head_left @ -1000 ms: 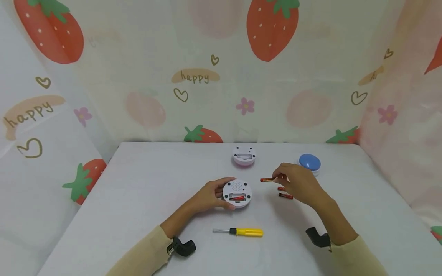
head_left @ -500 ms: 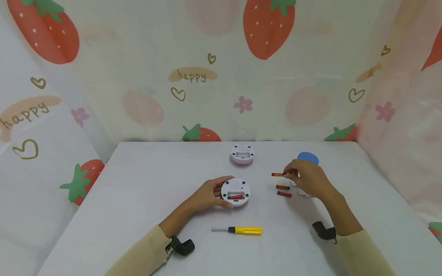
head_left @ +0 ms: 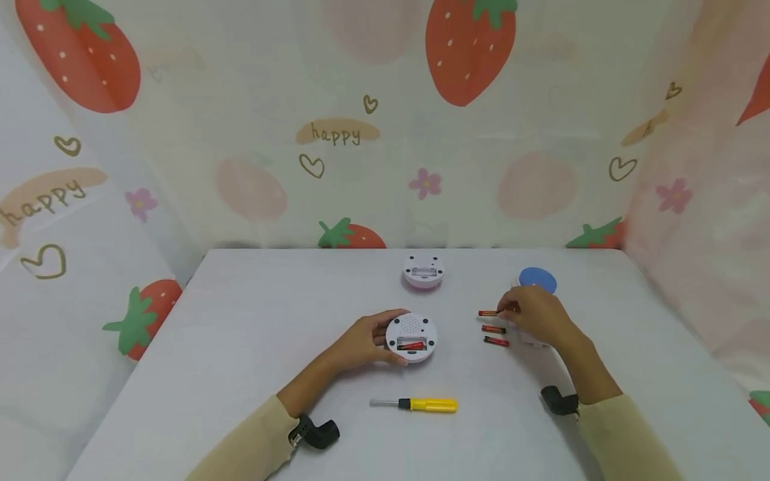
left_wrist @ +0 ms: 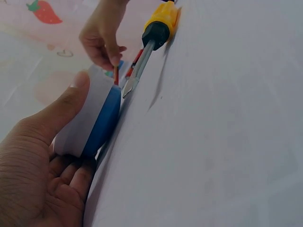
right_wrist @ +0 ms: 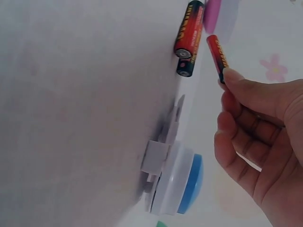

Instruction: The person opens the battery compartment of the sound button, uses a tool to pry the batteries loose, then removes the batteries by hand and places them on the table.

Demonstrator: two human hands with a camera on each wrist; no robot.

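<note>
My left hand (head_left: pixel 361 344) grips the side of a round white push light (head_left: pixel 412 327) turned upside down, thumb along its near edge. Its blue dome (left_wrist: pixel 105 120) faces the table in the left wrist view. The battery compartment is uncovered and has one red battery (head_left: pixel 411 346) in it. Between thumb and fingertips, my right hand (head_left: pixel 538 317) pinches a red and black battery (right_wrist: pixel 218 56) by one end. Just nearer than that battery, two more batteries (head_left: pixel 493 329) (head_left: pixel 496 341) lie side by side on the table.
An upside-down light with a pink dome (head_left: pixel 424 270) sits at the back, its compartment bare. Behind my right hand stands an upright blue-domed light (head_left: pixel 538 279), with small white plastic covers (right_wrist: pixel 156 157) beside it. A yellow-handled screwdriver (head_left: pixel 430 405) lies in front.
My right hand has carried its battery to the right, away from the held light, then lowered it beside the two lying batteries. The left hand has kept its hold on the light.
</note>
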